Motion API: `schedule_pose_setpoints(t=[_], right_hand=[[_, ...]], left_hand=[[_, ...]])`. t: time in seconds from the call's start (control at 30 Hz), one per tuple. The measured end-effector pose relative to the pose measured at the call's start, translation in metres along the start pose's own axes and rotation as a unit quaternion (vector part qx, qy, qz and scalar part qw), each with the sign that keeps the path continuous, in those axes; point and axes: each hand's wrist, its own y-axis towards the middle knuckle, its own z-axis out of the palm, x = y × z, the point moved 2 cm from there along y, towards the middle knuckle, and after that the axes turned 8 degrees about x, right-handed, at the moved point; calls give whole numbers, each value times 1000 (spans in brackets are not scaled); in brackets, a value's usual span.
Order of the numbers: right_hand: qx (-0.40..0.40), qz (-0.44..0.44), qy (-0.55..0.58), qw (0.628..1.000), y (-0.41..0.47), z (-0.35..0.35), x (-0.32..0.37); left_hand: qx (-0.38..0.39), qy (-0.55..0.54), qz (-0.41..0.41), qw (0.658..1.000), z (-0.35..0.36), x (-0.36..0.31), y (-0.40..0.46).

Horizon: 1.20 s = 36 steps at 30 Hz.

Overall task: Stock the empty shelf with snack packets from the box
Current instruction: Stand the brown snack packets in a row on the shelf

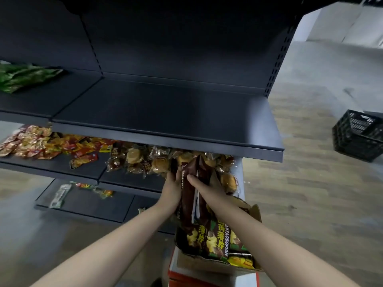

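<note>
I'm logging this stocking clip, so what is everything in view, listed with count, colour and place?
Top shelf: one, dark grey, centre, bare.
Green packets: a few, far left on the neighbouring shelf.
Red and orange sachets: many, second shelf, left.
Wrapped buns: many, golden, second shelf, centre.
Loose packets: several, lowest shelf.
Cardboard box: one, brown, lower right, holding snack packets.
Brown snack packets: a bunch, held above the box.
Crate: one, black, floor right.
Left hand, right hand: the hands grip the bunch.
</note>
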Motion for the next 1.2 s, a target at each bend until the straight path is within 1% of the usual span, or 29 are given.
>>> schedule_pose_setpoints(t=[0.1, 0.17, 0.2, 0.27, 0.33, 0.4, 0.47, 0.53, 0.6, 0.7, 0.73, 0.8, 0.83, 0.9, 0.97, 1.03, 1.07, 1.13, 1.2], right_hand=[[-9, -25, 38, 999, -3, 11, 22], [-19, -49, 75, 996, -2, 14, 42], [-23, -56, 90, 994, 1, 15, 51], [-24, -61, 113, 991, 7, 15, 70], [-45, -61, 113, 991, 15, 16, 90], [-81, -56, 94, 991, 26, 17, 108], [-104, -55, 75, 990, 37, 19, 125], [-106, -34, 53, 992, 49, 24, 143], [-70, 4, 47, 996, 57, 26, 159], [66, 54, 89, 992, 77, 32, 179], [96, 60, 95, 989, 85, 35, 184], [111, 55, 90, 988, 105, 42, 190], [101, 42, 83, 991, 116, 46, 194], [52, -2, 75, 996, 144, 54, 200], [-36, -54, 83, 994, 174, 63, 204], [-137, -103, 89, 981, 204, 66, 207], [-173, -126, 90, 973, 217, 67, 210], [-208, -158, 77, 962, 237, 74, 217], [-229, -177, 49, 956, 258, 82, 221]], left_hand=[[-34, -24, 68, 997, -25, -32, -17], [-43, 4, 118, 992, -37, -52, -31], [-37, 28, 150, 988, -42, -61, -36], [16, 62, 190, 980, -51, -78, -43], [88, 84, 170, 978, -58, -95, -44], [133, 102, 144, 975, -65, -110, -41], [137, 108, 125, 977, -73, -122, -33], [130, 78, 118, 981, -84, -129, -21], [120, 45, 114, 985, -95, -134, -7], [125, 8, 126, 984, -118, -142, 21], [129, 9, 135, 982, -126, -145, 31], [126, 15, 144, 981, -142, -149, 53], [115, 15, 142, 983, -152, -149, 66], [82, 12, 141, 986, -174, -150, 93], [31, 19, 144, 989, -197, -150, 121], [-27, 49, 144, 988, -220, -150, 146], [-54, 64, 146, 986, -231, -150, 155], [-96, 96, 170, 976, -254, -149, 180], [-110, 122, 192, 968, -272, -147, 207]])
